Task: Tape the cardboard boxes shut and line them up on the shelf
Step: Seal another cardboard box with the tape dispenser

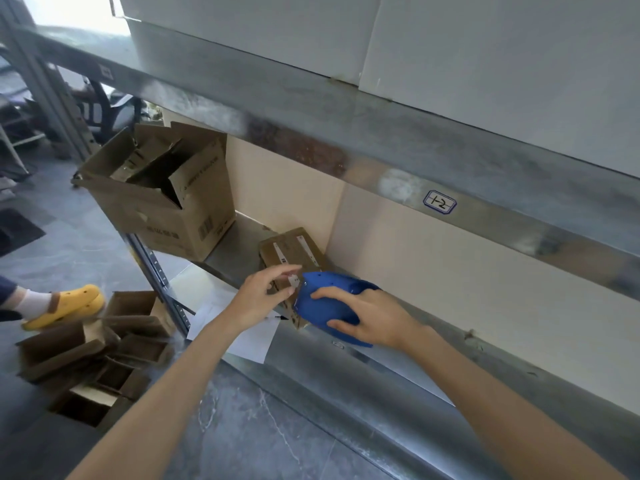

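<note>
A small brown cardboard box (pixel 292 252) with white labels lies on the metal shelf (pixel 363 386), close to the beige back wall. My right hand (pixel 367 315) grips a blue tape dispenser (pixel 323 299) held against the box's near end. My left hand (pixel 265 294) reaches to the same end, thumb and forefinger pinching at a small white piece, probably the tape end, beside the dispenser. The box's near end is mostly hidden behind both hands and the dispenser.
A large open cardboard box (pixel 162 206) stands at the shelf's left end. White paper sheets (pixel 242 336) lie on the shelf under my left forearm. Several open small boxes (pixel 100 355) are piled on the floor. Another person's foot in a yellow clog (pixel 67 306) stands at the left. The shelf beam above (pixel 346 140) hangs low.
</note>
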